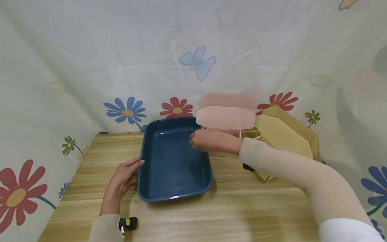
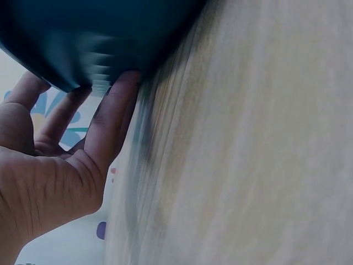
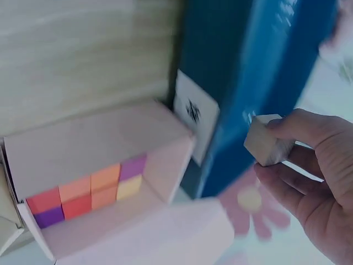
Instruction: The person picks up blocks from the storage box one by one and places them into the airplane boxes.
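A deep blue rectangular tray (image 1: 173, 164) sits on the wooden table. At its left side, my left hand (image 1: 125, 174) touches the outer wall with extended fingers; in the left wrist view the fingertips (image 2: 128, 78) press against the tray's side. My right hand (image 1: 208, 140) is over the tray's right side near the far corner. Between thumb and fingers it pinches a pale, wood-coloured block (image 3: 263, 144), seen in the right wrist view. Beside the tray stands an open pink box (image 3: 102, 149) holding several coloured blocks (image 3: 103, 197) in red, orange, purple and yellow.
Right of the pink box is an open yellow-brown cardboard box (image 1: 284, 134), partly behind my right forearm. A white label (image 3: 196, 116) is on the tray's outer wall. Floral curtains (image 1: 193, 33) rise behind the table (image 1: 235, 208) and at both sides.
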Action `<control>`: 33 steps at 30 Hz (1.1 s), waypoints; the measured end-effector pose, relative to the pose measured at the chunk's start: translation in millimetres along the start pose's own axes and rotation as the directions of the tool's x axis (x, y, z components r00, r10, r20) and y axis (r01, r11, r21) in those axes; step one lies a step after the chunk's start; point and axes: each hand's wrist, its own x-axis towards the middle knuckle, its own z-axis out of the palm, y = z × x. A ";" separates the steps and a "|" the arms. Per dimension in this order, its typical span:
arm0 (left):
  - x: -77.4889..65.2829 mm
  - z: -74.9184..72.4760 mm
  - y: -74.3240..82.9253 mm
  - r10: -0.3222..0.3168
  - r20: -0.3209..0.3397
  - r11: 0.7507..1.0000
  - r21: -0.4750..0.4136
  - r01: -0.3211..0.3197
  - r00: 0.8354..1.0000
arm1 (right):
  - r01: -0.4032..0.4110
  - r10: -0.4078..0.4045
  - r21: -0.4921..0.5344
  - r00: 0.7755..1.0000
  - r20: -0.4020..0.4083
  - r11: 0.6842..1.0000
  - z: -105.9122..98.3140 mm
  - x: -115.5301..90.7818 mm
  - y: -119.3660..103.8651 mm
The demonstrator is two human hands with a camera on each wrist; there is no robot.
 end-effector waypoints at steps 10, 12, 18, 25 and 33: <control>-0.1 -0.8 -5.1 -0.017 -0.012 1.000 -0.018 0.017 1.000 | -0.123 0.138 0.150 0.986 -0.095 0.981 -1.8 -35.5 41.8; -0.4 -1.1 -4.6 -0.015 -0.014 1.000 -0.017 0.015 1.000 | -0.139 0.153 0.165 0.985 -0.076 0.976 2.1 -39.5 47.1; -2.0 -0.1 -2.1 -0.011 -0.025 1.000 0.001 0.011 1.000 | -0.148 0.167 0.197 0.982 -0.084 0.969 17.8 -45.1 56.3; -1.1 0.3 -0.2 -0.008 -0.014 1.000 0.028 0.008 1.000 | -0.125 0.151 0.230 0.983 -0.101 0.965 31.8 -45.4 59.7; -2.2 3.0 4.2 -0.008 -0.019 1.000 0.023 0.008 1.000 | -0.089 0.110 0.251 0.992 -0.069 0.964 39.0 -41.9 59.3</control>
